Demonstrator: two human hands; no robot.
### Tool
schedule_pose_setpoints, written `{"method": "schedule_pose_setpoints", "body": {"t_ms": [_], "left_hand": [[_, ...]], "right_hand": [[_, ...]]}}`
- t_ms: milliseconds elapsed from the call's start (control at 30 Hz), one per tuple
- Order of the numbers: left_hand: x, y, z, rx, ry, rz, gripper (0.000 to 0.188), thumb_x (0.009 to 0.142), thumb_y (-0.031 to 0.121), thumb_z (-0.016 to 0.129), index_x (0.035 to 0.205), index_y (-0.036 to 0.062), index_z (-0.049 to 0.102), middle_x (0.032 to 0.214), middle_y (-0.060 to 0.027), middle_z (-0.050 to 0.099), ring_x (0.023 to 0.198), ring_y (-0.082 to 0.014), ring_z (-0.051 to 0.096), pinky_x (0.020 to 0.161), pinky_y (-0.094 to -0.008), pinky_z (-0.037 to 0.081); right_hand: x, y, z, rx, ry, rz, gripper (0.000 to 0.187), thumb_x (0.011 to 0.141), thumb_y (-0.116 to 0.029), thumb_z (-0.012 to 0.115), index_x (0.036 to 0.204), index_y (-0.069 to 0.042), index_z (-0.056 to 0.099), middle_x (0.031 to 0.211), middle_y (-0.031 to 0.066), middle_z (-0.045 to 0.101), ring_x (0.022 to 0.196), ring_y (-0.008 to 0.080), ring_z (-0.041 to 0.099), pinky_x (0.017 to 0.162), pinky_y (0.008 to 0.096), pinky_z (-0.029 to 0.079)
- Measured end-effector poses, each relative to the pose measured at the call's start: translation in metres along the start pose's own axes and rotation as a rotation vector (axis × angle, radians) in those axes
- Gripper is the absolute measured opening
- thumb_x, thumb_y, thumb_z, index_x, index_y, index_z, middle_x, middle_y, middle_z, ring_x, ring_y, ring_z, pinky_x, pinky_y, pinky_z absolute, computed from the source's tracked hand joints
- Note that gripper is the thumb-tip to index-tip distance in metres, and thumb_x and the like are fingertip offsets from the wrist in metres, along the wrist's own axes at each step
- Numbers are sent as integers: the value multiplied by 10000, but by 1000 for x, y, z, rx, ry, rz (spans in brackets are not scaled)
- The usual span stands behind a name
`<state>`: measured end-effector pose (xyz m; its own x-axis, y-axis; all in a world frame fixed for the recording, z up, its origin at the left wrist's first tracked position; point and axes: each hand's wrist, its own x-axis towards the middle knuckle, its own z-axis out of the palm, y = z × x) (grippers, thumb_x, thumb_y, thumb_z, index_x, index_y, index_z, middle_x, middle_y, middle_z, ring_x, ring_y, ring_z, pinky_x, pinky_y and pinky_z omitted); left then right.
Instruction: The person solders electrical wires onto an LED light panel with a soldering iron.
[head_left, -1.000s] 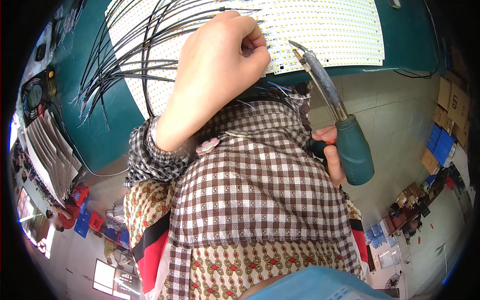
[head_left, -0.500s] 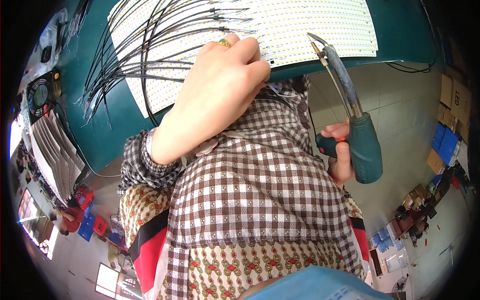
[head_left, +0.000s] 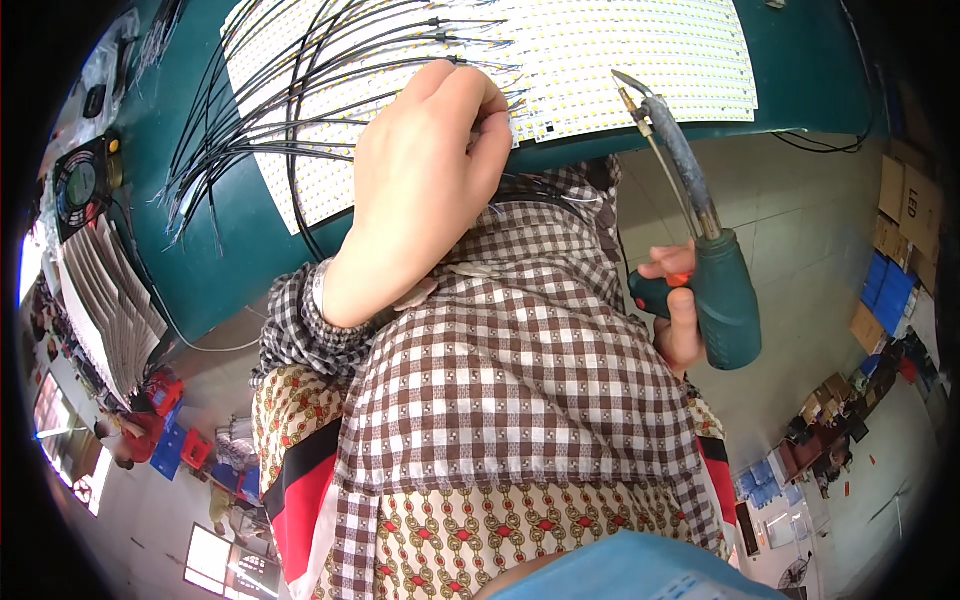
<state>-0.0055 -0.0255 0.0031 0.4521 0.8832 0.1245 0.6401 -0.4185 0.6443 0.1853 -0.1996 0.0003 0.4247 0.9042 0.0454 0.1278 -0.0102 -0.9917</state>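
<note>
My left hand (head_left: 425, 185) is bent over the near edge of a white LED board (head_left: 650, 70), thumb and forefinger pressed together. What the fingertips hold is hidden behind them. Many black wires (head_left: 255, 135) fan out over the board's left part, and some pass under this hand. Their thin stripped ends reach the board's middle. To the right, my right hand (head_left: 680, 325) grips a soldering gun (head_left: 728, 310) by its dark green handle, fingers around the grip. Its metal barrel points up and away, and the tip with a thin feed tube beside it stands over the board's near edge.
The green table (head_left: 185, 285) carries the board. A small black fan (head_left: 80, 188) and a leaning stack of pale sheets (head_left: 112, 310) are at the left. Cardboard boxes (head_left: 908, 205) and blue bins (head_left: 885, 285) stand beyond the tiled floor on the right.
My left hand has turned and drawn slightly left; its ring has gone out of sight and the thumb now shows against the forefinger. The soldering gun has barely shifted.
</note>
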Motion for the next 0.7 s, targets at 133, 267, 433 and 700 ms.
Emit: {"method": "schedule_pose_setpoints", "body": {"t_ms": [133,267,433,700], "left_hand": [[0,0,2,-183,9,-106,66,791,67,669,797,53,605,748,-74,571,630,-249,596,565,-352,474],[1,-1,7,-210,43,-113,69,765,75,684,781,54,621,758,-56,581,601,-214,587,570,-336,475],[0,-4,11,-201,31,-135,70,754,81,685,777,58,623,765,-53,585,598,-210,582,569,-335,472],[-4,-3,10,-265,22,-143,75,750,83,680,778,53,617,784,-61,596,619,-224,592,584,-342,477]], "right_hand": [[-8,-2,1,-3,35,113,494,906,-173,581,1256,162,478,999,227,640,801,287,645,768,385,546],[-11,-1,-3,-2,-68,100,511,912,-172,581,1283,157,459,1069,247,629,852,299,645,769,390,556],[-12,-2,-7,9,-154,157,417,929,-182,583,1201,126,514,1108,256,604,916,300,634,790,390,556],[-9,-6,-14,-160,-235,129,480,755,-152,829,1133,31,596,940,112,702,854,188,682,794,311,549]]}}
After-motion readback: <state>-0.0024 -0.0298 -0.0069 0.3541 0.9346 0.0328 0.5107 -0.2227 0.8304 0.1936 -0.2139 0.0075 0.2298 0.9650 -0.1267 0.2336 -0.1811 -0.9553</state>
